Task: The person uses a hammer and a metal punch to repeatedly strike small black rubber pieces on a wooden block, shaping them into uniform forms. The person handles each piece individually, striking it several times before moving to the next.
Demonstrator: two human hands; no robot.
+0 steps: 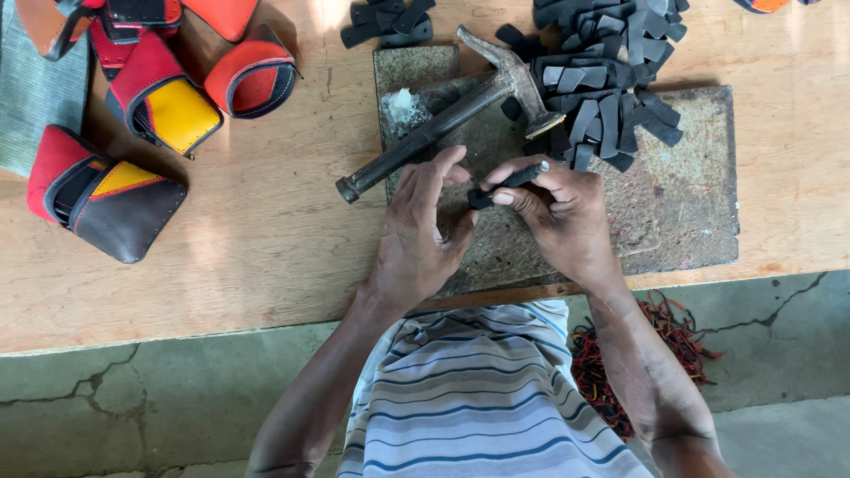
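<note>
- both hands meet over the worn stone slab (682,204) that lies on the wooden counter (266,239), and between them is a small black leather strip (512,181).
- the right hand (558,217) has its fingers closed round the strip, thumb and forefinger pinching it near the middle so that one end points up and to the right.
- the left hand (423,226) takes the strip's lower end; its fingers are curled and mostly closed, the fingertips touching the strip, though how firmly they grip cannot be told from above.
- a hammer (443,119) lies slantwise across the slab just beyond the hands, head to the right and handle running down to the left, touching neither hand.
- a heap of black strips (602,80) of the same kind sits at the far edge of the slab, with a smaller bunch (385,22) farther left on the counter.
- red, yellow and black leather pouches (115,190) lie well apart at the left.
- to work the strip well, by my judgement: keep it pinched close to where it bends so that it does not twist, hold it low over the slab, and keep both thumbs on the flat face and not on the edge.
- the heap is near the right hand's knuckles; a wide elbow move could scatter it.
</note>
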